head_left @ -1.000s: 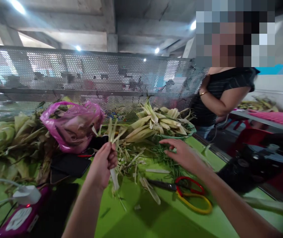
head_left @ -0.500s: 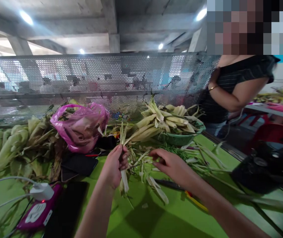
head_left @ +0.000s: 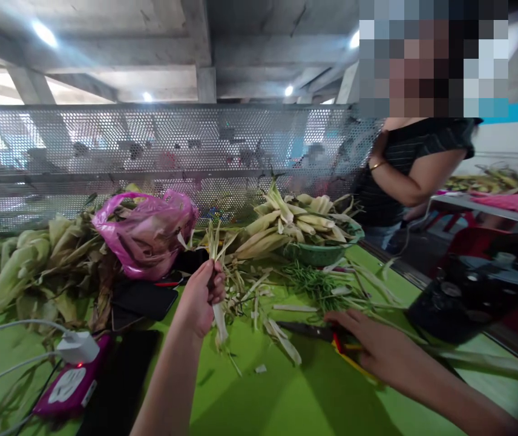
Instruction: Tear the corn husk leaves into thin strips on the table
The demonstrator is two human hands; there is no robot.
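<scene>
My left hand [head_left: 204,297] is closed around a small bundle of corn husk strips [head_left: 216,242]. Their frayed ends fan out above the fingers, and a pale tail hangs below the fist. At the right, my right hand [head_left: 363,339] is on the red and yellow handles of a pair of scissors [head_left: 307,330], fingers curled over them. The dark blades lie on the green table, pointing left. Between the hands are loose husk scraps [head_left: 284,342] and a heap of thin green strips [head_left: 316,284].
A pink plastic bag [head_left: 150,236] of husks stands behind, beside piled husks [head_left: 27,260]. More husks fill a green basin [head_left: 327,253]. Phones [head_left: 120,384], a power bank [head_left: 71,387] and a charger [head_left: 80,347] lie left. A person [head_left: 404,175] stands beyond the table, near a black machine [head_left: 468,297].
My right hand has moved right and down from the husk scraps to the scissors' handles. My left hand still holds the husk bundle. The view has shifted slightly.
</scene>
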